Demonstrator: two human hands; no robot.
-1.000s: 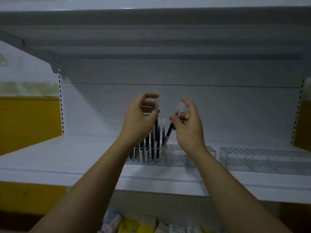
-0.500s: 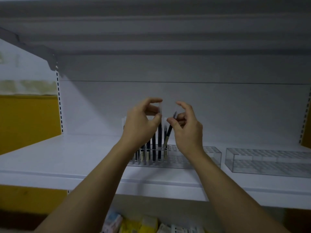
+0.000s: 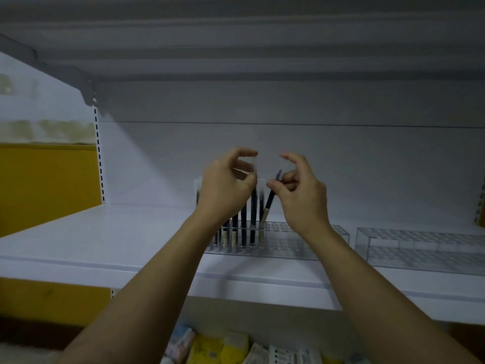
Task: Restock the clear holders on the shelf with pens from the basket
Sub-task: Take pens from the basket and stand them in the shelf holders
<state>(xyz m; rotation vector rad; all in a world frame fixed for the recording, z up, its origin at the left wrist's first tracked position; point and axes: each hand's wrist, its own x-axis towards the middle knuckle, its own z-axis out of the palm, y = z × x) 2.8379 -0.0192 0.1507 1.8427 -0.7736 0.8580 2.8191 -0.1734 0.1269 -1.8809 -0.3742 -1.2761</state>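
1. Head view is showing both hands working above the left clear holder [image 3: 288, 240], which is sitting near the front edge of the white shelf [image 3: 105, 237]. A row of dark pens [image 3: 243, 224] is standing at its left end.
2. The left hand [image 3: 225, 190] is pinching the top of an upright pen [image 3: 253, 214] between thumb and forefinger. The right hand [image 3: 301, 195] is pinching a tilted pen [image 3: 269, 202], whose lower end is reaching the holder's top grid.
3. Slotting seems to be the step in hand. The next move is probably calling for the tilted pen to be straightened over a free hole and pressed down.
4. A second holder [image 3: 420, 248] is sitting further right, looking unfilled and running out of frame.
5. The basket is not showing. The pens' clear caps are fading into the back panel, the left wrist is hiding part of the row, and I cannot tell whether the tilted pen's tip is already sitting in a hole.
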